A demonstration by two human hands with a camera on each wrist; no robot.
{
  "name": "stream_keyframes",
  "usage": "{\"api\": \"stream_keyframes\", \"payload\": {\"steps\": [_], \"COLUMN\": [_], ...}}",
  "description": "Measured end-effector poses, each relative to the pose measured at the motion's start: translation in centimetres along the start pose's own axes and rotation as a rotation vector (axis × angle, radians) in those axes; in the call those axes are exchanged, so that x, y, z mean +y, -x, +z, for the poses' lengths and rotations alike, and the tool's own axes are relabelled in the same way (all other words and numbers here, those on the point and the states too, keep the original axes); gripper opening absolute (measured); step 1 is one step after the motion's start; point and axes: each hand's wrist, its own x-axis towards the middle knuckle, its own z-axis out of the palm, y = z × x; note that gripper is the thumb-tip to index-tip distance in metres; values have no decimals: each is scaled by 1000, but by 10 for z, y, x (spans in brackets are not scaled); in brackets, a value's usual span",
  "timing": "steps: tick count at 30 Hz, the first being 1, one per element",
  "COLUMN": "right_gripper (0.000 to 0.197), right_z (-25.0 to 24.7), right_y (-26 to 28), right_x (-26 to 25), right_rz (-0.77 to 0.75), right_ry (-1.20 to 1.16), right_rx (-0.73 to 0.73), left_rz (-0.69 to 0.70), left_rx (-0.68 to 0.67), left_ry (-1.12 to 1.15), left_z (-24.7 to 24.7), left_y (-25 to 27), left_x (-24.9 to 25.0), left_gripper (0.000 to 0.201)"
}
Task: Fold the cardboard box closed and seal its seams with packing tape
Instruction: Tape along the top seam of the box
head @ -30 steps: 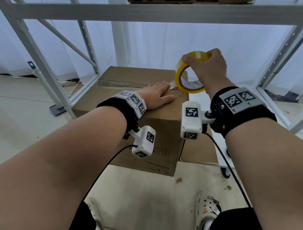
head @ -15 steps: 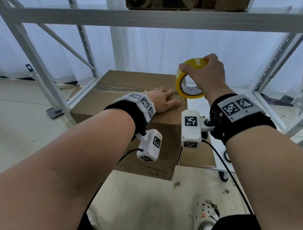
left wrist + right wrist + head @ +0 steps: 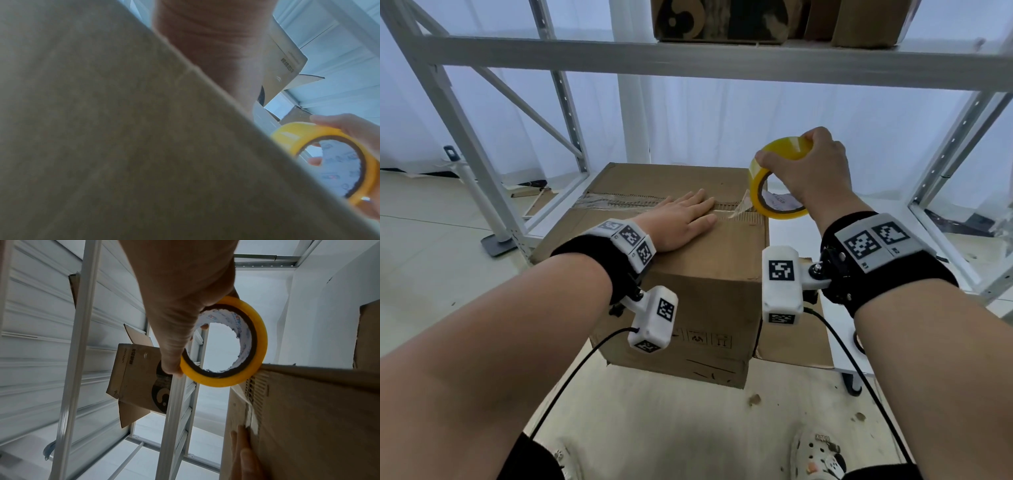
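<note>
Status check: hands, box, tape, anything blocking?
Left hand flat on box seam. Right hand grips tape roll, strip stretched to seam. Nothing in the way.

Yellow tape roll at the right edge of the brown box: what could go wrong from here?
1. The right hand holds the yellow tape roll above the brown cardboard box, so the clear strip may drift off the centre seam.
2. The left hand lies flat short of the edge; the untaped end may lift.
</note>
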Motion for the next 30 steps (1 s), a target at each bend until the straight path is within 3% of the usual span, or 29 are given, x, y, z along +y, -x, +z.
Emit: {"api": "stream_keyframes", "payload": {"steps": [5, 10, 13, 15, 19, 26, 30], "right_gripper": [77, 77, 77, 77, 75, 76, 76], "right_z": [3, 1, -1, -4, -6, -5, -6], "right_y": [1, -1, -2, -5, -7, -7, -6], "right_x": [-1, 5, 11, 16, 27, 31, 32], "right_rz": [-13, 19, 54, 79, 132, 111, 90], "right_ry": [40, 3, -39, -84, -150, -161, -154], "right_rx": [9, 18, 25, 38, 45, 51, 46], "left_rz": [-147, -108, -164, -183, -190, -81, -97], "left_rx": [-3, 26, -27, -57, -81, -41, -48], "left_ry": [1, -71, -75, -76, -83, -115, -92], "left_z": [2, 1, 2, 2, 0, -2, 1], "left_y": [7, -2, -6, -9, -11, -19, -21], "left_x": [-7, 13, 29, 35, 40, 56, 58], "left_gripper": [58, 64, 75, 72, 70, 66, 64]}}
